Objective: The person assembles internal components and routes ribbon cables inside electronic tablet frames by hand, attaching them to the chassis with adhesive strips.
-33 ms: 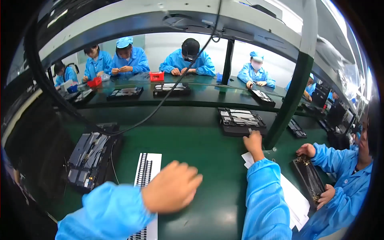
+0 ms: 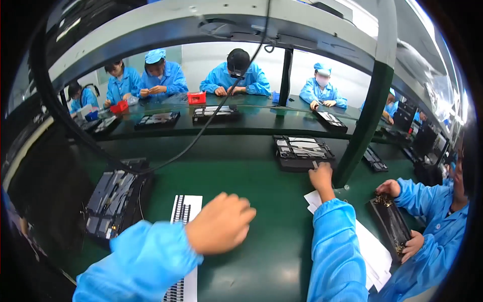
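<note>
My left hand point(image 2: 220, 224) hangs palm down over the green bench, just right of a white sheet point(image 2: 190, 282) with rows of small black pieces. Its fingers are curled, and their undersides are hidden, so I cannot make out what they hold. Farther off, my right hand point(image 2: 322, 177) pinches a small pale grey strip point(image 2: 315, 164) by the near edge of a black tray point(image 2: 303, 151). Light, flat, elongated parts fill that tray. Both my forearms wear blue sleeves.
White papers point(image 2: 371, 246) lie beside my right forearm. At the right, a co-worker holds a black box point(image 2: 391, 229) with small gold-coloured pieces. Another parts tray point(image 2: 109, 204) stands left. A green post point(image 2: 370, 110) and a dangling black cable point(image 2: 201, 133) cross the space.
My left hand has shifted slightly up and away from me over the bench. My right hand stays at the tray's near edge, still pinching the grey strip.
</note>
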### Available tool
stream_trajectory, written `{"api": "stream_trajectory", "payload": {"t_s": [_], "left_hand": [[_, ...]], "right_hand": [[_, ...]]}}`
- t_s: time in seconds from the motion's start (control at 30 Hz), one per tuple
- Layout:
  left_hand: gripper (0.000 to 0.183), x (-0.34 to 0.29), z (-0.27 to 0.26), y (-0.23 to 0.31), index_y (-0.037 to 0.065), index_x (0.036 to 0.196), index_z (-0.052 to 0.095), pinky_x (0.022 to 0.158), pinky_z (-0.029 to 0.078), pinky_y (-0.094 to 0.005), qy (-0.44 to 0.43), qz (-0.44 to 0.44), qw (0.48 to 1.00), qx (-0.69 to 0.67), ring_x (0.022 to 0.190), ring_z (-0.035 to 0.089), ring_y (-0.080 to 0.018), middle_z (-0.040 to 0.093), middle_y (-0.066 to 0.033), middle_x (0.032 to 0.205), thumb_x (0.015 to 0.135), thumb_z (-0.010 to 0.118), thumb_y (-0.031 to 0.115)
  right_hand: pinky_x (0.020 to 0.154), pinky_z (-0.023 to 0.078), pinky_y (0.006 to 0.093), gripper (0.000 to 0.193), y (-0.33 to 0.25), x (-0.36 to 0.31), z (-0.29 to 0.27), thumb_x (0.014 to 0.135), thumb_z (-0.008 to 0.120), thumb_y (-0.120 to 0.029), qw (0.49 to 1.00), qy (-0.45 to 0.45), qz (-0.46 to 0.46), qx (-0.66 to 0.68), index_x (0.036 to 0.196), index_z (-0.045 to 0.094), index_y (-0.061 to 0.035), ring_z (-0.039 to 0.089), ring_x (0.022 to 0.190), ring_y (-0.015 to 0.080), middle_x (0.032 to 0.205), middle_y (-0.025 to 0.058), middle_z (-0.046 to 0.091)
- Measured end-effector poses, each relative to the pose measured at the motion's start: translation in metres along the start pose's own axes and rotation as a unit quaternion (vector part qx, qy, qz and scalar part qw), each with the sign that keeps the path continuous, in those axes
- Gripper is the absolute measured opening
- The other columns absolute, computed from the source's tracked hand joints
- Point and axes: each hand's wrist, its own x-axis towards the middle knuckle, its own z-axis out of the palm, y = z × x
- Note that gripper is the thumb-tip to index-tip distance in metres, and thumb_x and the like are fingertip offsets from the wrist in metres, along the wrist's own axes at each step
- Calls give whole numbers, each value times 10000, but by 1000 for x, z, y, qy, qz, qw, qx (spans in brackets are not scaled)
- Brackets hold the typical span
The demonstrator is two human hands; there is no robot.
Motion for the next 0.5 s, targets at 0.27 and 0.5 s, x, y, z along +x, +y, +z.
{"api": "stream_trajectory", "payload": {"t_s": [0.27, 0.5], "left_hand": [[395, 147, 128, -118, -36, 862, 542, 682, 428, -366, 60, -291, 938, -181, 793, 554, -323, 562, -206, 841, 721, 583, 330], [585, 208, 169, -140, -145, 973, 507, 735, 424, -345, 103, -492, 812, -295, 886, 560, -287, 567, -236, 926, 727, 600, 377]], "right_hand": [[971, 240, 437, 408, 38, 60, 28, 778, 482, -289, 993, 81, 76, -28, 1037, 512, 26, 375, 1093, 402, 1158, 271, 419], [911, 341, 391, 570, 19, 87, 15, 749, 494, -455, 957, -81, 280, 14, 1025, 552, 41, 470, 1046, 371, 1089, 245, 511]]}}
